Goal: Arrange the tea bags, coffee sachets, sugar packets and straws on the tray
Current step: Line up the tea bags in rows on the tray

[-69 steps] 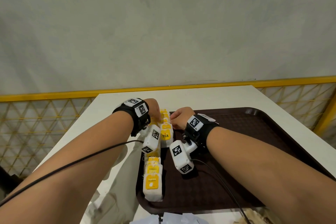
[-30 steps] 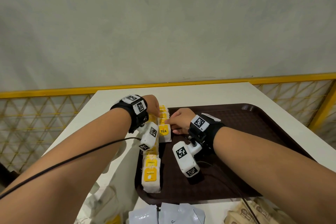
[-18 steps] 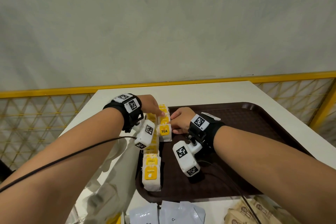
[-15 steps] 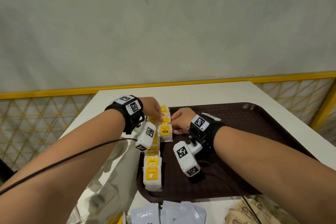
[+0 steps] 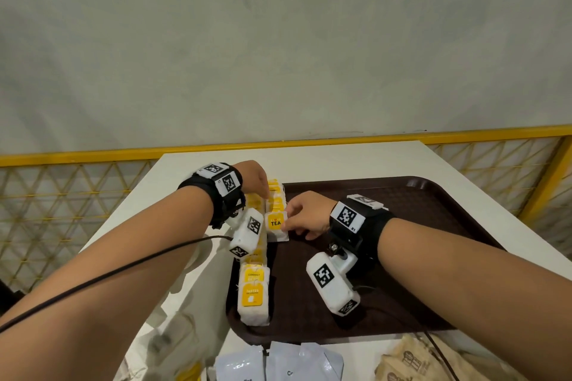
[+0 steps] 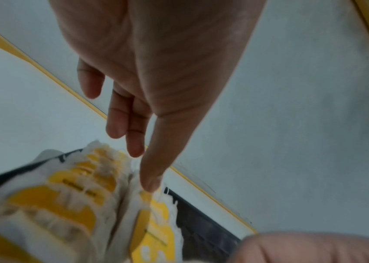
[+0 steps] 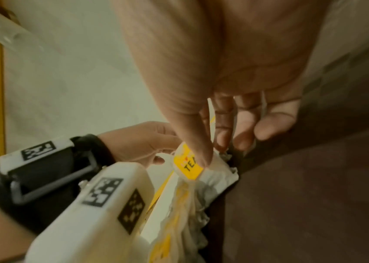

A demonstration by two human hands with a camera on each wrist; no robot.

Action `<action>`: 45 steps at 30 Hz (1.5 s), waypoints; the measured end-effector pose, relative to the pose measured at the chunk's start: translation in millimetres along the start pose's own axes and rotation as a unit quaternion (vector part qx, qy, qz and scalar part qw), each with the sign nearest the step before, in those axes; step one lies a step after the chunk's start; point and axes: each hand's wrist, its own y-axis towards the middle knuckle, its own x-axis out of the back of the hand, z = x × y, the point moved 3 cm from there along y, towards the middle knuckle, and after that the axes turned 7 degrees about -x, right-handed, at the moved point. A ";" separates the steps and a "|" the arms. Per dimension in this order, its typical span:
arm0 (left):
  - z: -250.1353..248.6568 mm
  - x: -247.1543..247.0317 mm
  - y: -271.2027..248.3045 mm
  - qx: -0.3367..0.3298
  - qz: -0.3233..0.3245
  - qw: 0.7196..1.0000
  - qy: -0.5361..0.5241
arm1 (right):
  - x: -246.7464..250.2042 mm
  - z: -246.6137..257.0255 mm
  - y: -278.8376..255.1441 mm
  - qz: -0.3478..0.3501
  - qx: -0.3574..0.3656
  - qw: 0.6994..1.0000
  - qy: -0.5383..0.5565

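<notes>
Yellow-tagged tea bags point(image 5: 253, 291) run in a row along the nine o'clock edge of the brown tray point(image 5: 433, 244), the row's long axis going from six o'clock to twelve. Starting on that side, my left hand point(image 5: 252, 178) sits at the far end of the row, fingers straight and relaxed, thumb tip resting on the top of a bag; it grips nothing that I can see. Just beside it toward three o'clock lies the bag marked TEA point(image 5: 276, 225), at the near end of a second short row. My right hand point(image 5: 305, 216) is the nearer one to it: the bag lies at its nine o'clock, and the thumb presses on the yellow tag with the fingers curled behind the bag's edge, a light pinch. I judge this bag needs squaring against its neighbours. White sachets point(image 5: 278, 363) and brown packets point(image 5: 411, 363) wait on the surface point(image 5: 325, 161) at six o'clock, off the tray.
</notes>
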 end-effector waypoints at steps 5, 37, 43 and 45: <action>2.3 9.2 -21.9 0.005 0.052 0.998 -0.031 | -3.8 1.1 8.8 -0.015 -0.030 0.989 0.141; 5.5 -27.8 -59.8 0.131 -0.145 0.947 -0.255 | -1.0 5.2 7.4 -0.117 -0.030 0.992 0.035; 10.3 -45.9 -59.0 0.131 -0.093 0.957 -0.240 | -16.6 12.6 8.0 -0.100 -0.047 0.992 0.060; 9.3 -48.9 -56.8 0.126 -0.087 0.957 -0.245 | -24.1 17.7 11.9 -0.080 -0.045 0.995 0.047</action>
